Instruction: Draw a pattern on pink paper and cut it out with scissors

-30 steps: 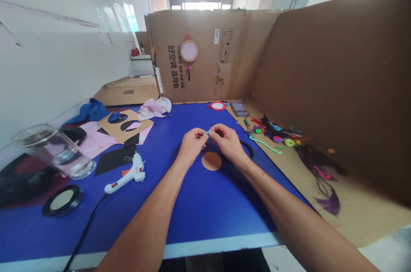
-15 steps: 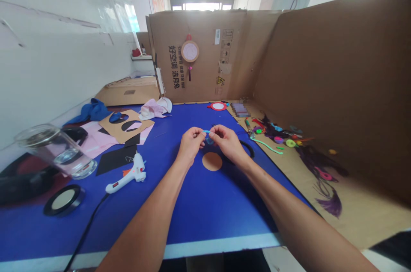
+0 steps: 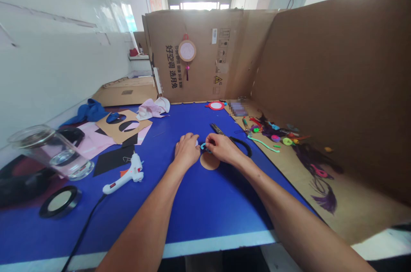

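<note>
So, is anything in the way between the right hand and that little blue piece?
Nothing visible is: the right hand is right at the blue piece. The cardboard disc lies just on the near side, and the left hand is opposite, neither between them.

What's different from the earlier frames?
Both hands came lower in view. The left hand, shifted left, seems to have released the light-blue strip; the right hand keeps it, now by the cardboard disc. The disc and glue gun stayed put.
</note>
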A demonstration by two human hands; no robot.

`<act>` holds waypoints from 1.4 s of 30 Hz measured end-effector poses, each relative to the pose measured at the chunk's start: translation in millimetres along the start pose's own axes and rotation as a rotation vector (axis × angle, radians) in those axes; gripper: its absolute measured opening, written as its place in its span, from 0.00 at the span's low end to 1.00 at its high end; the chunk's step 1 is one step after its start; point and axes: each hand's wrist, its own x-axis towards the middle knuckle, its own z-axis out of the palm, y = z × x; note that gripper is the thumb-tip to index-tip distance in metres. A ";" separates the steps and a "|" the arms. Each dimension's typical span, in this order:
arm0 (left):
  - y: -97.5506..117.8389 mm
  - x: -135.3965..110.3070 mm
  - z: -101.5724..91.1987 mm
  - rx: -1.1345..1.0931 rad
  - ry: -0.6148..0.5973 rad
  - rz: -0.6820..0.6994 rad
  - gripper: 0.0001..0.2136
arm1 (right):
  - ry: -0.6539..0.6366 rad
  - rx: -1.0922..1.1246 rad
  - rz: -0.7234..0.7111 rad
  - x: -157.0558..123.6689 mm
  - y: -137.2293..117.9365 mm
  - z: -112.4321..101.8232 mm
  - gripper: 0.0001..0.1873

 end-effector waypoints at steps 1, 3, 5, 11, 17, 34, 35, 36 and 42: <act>0.4 -0.6 -0.1 0.021 -0.022 0.000 0.21 | -0.010 -0.042 -0.007 -1.3 -2.1 -0.3 0.05; 1.0 -0.9 -1.8 0.052 -0.055 -0.001 0.21 | -0.031 -0.097 -0.017 -3.9 -6.4 -1.5 0.06; 1.3 -0.7 -4.9 0.078 -0.068 0.002 0.21 | -0.052 -0.129 -0.019 -6.2 -10.2 -3.0 0.06; 0.8 -2.8 -14.9 0.159 -0.053 -0.025 0.23 | -0.070 -0.176 -0.017 -10.4 -17.3 -4.5 0.06; 1.8 -0.7 -16.6 0.108 0.038 -0.051 0.19 | -0.097 -0.001 0.006 -7.6 -15.1 -3.5 0.05; 17.9 10.8 -13.5 -1.120 0.027 -0.292 0.05 | 0.099 0.592 0.126 7.9 -3.7 -0.1 0.11; 17.9 11.6 -13.0 -1.108 0.030 -0.287 0.05 | 0.093 0.587 0.119 8.2 -3.4 0.1 0.11; 17.8 12.2 -12.2 -1.094 0.030 -0.280 0.05 | 0.093 0.584 0.110 8.6 -3.2 0.3 0.11; 10.0 16.5 -7.3 -0.965 0.052 -0.166 0.05 | 0.097 0.570 0.113 14.1 -0.8 1.1 0.07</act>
